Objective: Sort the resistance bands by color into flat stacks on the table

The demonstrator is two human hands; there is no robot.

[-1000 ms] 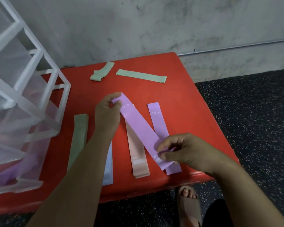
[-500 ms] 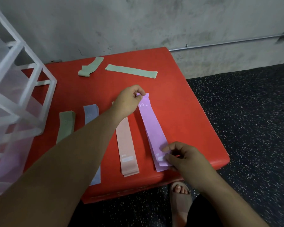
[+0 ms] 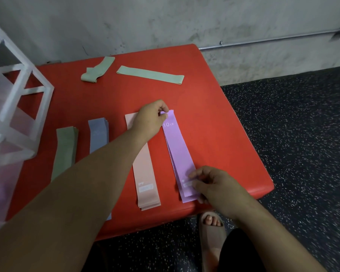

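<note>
A purple band point(image 3: 178, 152) marked "10 LB" lies on the purple stack at the right of the red table point(image 3: 214, 118). My left hand point(image 3: 152, 119) pinches its far end; my right hand point(image 3: 214, 186) pinches its near end. Left of it lie a pink stack point(image 3: 143, 173), a blue stack point(image 3: 98, 135) partly hidden by my left forearm, and a dark green stack point(image 3: 65, 152). At the back lie two loose light green bands, one flat point(image 3: 150, 74), one folded point(image 3: 97, 70).
A white plastic drawer frame point(image 3: 14, 107) stands on the table's left side. A grey wall with a metal pipe point(image 3: 263, 41) runs behind. Dark speckled floor point(image 3: 302, 144) lies to the right. My sandalled foot point(image 3: 211, 230) is below the table's front edge.
The purple band, held slanted across the pink stack a second ago, has swung right and now lies flat along the purple stack. Both hands still hold its ends.
</note>
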